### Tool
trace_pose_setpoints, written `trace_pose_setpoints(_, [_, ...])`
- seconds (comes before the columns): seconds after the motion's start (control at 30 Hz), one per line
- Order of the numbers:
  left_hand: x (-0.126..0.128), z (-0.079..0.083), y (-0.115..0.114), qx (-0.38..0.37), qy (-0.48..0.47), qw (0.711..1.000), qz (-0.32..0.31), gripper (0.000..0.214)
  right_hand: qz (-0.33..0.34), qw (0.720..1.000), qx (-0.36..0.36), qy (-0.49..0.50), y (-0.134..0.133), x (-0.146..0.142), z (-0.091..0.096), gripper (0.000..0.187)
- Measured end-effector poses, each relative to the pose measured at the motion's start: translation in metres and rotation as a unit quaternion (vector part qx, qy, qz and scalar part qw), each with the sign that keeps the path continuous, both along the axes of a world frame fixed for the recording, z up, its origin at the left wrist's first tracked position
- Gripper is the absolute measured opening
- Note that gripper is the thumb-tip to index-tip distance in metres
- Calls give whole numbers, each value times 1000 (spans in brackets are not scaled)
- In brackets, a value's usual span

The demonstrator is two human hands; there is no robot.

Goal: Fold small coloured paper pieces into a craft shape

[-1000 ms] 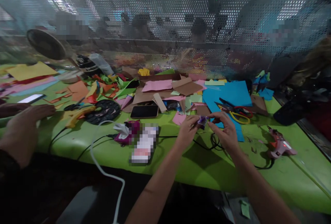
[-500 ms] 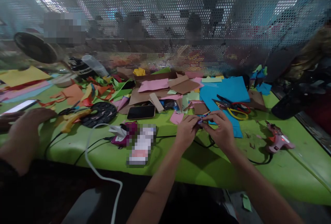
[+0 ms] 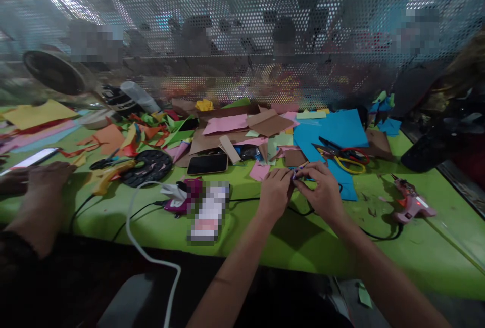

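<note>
Both my hands meet over the green table [image 3: 242, 232], fingers pinched round a small purple piece [image 3: 294, 176]. My left hand [image 3: 276, 191] is closed on one side of it. On the other side, my right hand [image 3: 322, 184] grips it between thumb and fingers. Most of the piece is hidden, so its kind cannot be made out. Behind my hands lie blue sheets [image 3: 341, 128] with scissors [image 3: 350, 161] that have red and yellow handles. A pink glue gun [image 3: 413, 201] lies to the right of my right hand.
Left of my hands lie a lit phone [image 3: 210, 212], a dark phone [image 3: 207, 164], a purple tissue pack [image 3: 184, 199] and a yellow glue gun [image 3: 108, 176]. Paper scraps [image 3: 227, 125] spread along the back by a perforated metal screen [image 3: 242, 40]. Another person's hand [image 3: 45, 179] rests far left.
My fingers have shifted slightly around the purple piece, which shows a little differently. The other person's hand at the left has drawn back slightly. The view has moved a little.
</note>
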State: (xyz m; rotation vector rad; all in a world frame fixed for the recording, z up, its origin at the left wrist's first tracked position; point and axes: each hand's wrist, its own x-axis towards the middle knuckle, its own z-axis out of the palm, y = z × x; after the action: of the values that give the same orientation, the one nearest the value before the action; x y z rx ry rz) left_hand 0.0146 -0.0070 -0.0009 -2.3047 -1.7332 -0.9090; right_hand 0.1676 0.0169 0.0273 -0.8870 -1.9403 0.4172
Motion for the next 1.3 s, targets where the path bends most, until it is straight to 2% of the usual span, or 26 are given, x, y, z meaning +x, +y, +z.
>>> trace_pose_setpoints(0.17, [2,0,1,-13,20,1000,10,23,31,999,-40,17,2,0,1,6])
trace_pose_setpoints(0.4, [2,3,0,-26,0,1000,9,22,60,989,-119,66,4,3,3,7])
trace_pose_setpoints(0.63, [3,-4,3,-13,-2,1000,22,18,81,981,-149,92,4,6,4,7])
trace_pose_setpoints(0.77, [4,-2,2,-18,-3,1000,24,16,88,973,-181,114,7,7,1,8])
trace_pose_setpoints(1.03, [2,2,-1,-27,-27,999,3,19,126,928,-272,220,13,7,-10,9])
trace_pose_setpoints(1.2, [1,1,-1,-28,-44,999,5,19,129,899,-305,286,14,6,-8,9])
trace_pose_setpoints(1.3, [0,3,0,-29,-54,998,10,19,123,892,-314,302,15,7,-6,10])
